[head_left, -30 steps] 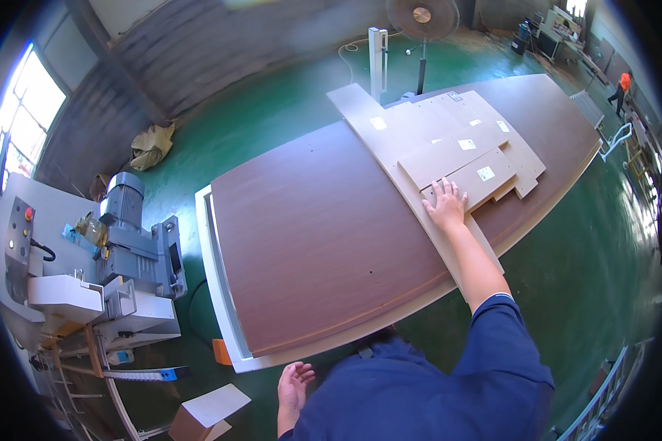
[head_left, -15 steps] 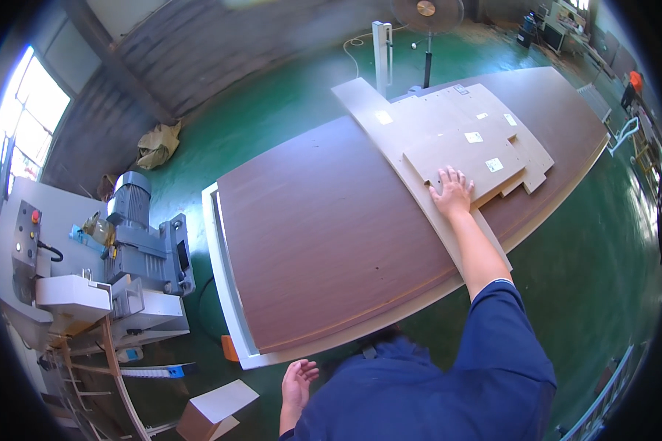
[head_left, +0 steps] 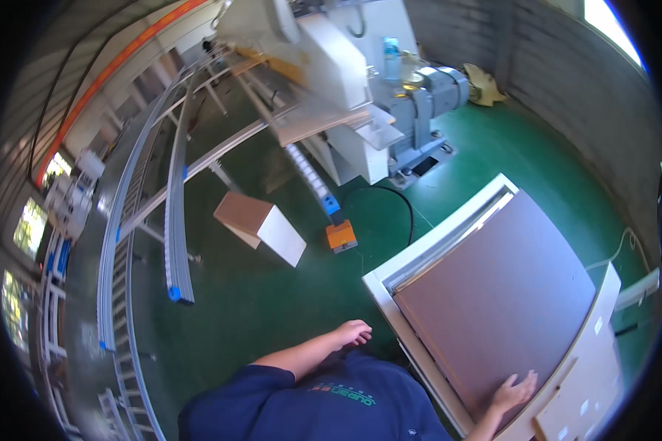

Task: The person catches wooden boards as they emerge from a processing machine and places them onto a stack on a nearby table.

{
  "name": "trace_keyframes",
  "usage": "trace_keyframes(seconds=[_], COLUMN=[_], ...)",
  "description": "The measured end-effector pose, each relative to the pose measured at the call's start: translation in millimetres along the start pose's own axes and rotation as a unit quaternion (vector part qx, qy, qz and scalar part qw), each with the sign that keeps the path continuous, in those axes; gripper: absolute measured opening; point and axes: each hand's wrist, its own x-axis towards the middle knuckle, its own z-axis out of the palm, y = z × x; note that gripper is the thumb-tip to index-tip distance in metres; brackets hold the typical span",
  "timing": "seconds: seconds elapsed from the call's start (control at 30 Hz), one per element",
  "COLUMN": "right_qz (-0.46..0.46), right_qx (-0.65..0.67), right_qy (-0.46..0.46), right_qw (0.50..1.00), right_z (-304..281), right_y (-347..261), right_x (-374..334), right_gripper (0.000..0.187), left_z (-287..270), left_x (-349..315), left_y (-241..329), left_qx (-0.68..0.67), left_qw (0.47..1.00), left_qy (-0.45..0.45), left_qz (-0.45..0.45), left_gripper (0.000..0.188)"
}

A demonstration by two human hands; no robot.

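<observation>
My right hand (head_left: 515, 393) is open with its fingers spread, over the large brown board (head_left: 504, 294); I cannot tell whether it touches the surface. Close beside it lie pale wood panels (head_left: 585, 382) with small white labels, on top of the brown board. My left hand (head_left: 354, 333) hangs over the green floor in front of my body, its fingers loosely bent and nothing in it. Under the brown board shows a white table frame (head_left: 379, 287).
An orange foot pedal box (head_left: 341, 237) and a folded brown-and-white panel piece (head_left: 261, 224) stand on the floor ahead. Beyond is a white machine (head_left: 335, 62) with a grey motor (head_left: 443, 90). Long metal roller rails (head_left: 176, 220) run along the left.
The view has swung left toward the machine and rails. My right hand has come off the pale panels to over the brown board; my left hand has stayed free.
</observation>
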Motion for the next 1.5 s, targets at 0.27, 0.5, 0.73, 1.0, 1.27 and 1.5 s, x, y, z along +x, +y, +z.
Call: trace_keyframes(seconds=[0.27, 0.5, 0.73, 1.0, 1.27, 1.5], right_qz=[0.012, 0.043, 0.178, 0.200, 0.212, 0.292], right_qx=[0.098, 0.117, 0.098, 0.092, 0.048, 0.053], right_qy=[-0.113, -0.061, -0.057, -0.004, 0.009, -0.031], right_qw=[0.989, 0.990, 0.978, 0.976, 0.976, 0.955], right_z=[9, 19, 7, -22, -36, -39], right_y=[-160, -152, -174, -200, -247, -261], right_x=[-28, -24, -59, -104, -107, -96], right_gripper=[0.049, 0.047, 0.043, 0.041, 0.039, 0.040], left_z=[-133, -304, -395, -460, -536, -464], left_x=[46, 97, 122, 188, 188, 146], left_y=[-8, 118, 278, 351, 338, 296], left_qx=[-0.249, -0.348, -0.246, -0.150, -0.166, -0.316], left_qw=[0.952, 0.877, 0.862, 0.891, 0.935, 0.902], left_qy=[0.177, 0.297, 0.380, 0.395, 0.233, 0.098], left_qz=[-0.011, 0.145, 0.229, 0.165, 0.210, 0.278], left_gripper=[0.038, 0.041, 0.067, 0.055, 0.044, 0.037])
